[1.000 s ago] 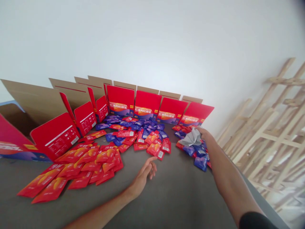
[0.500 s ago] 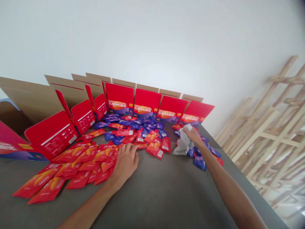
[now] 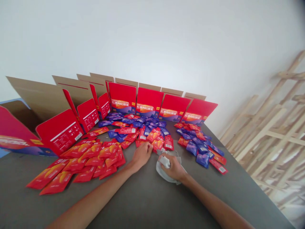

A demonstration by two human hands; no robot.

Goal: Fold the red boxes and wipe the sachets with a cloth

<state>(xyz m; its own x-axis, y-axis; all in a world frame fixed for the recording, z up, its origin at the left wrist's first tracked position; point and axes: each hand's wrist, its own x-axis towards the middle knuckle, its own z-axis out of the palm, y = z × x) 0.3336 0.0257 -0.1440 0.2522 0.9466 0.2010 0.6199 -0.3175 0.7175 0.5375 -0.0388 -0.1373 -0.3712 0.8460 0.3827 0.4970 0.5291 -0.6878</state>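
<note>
Our right hand (image 3: pixel 172 167) grips a grey cloth (image 3: pixel 164 173) with closed fingers (image 3: pixel 169 160), holding it on the tabletop (image 3: pixel 152 203) at mid-table, just in front of the central sachets. Our left hand (image 3: pixel 142 156) sits just beside it, its fingers (image 3: pixel 148 149) curled down onto the mixed red and blue sachets (image 3: pixel 154 136); we cannot tell whether they grip one. Red sachets (image 3: pixel 88 157) lie toward the left edge, blue sachets (image 3: pixel 202 160) toward the right edge. Open red cartons (image 3: pixel 146 101) stand along the far edge.
</note>
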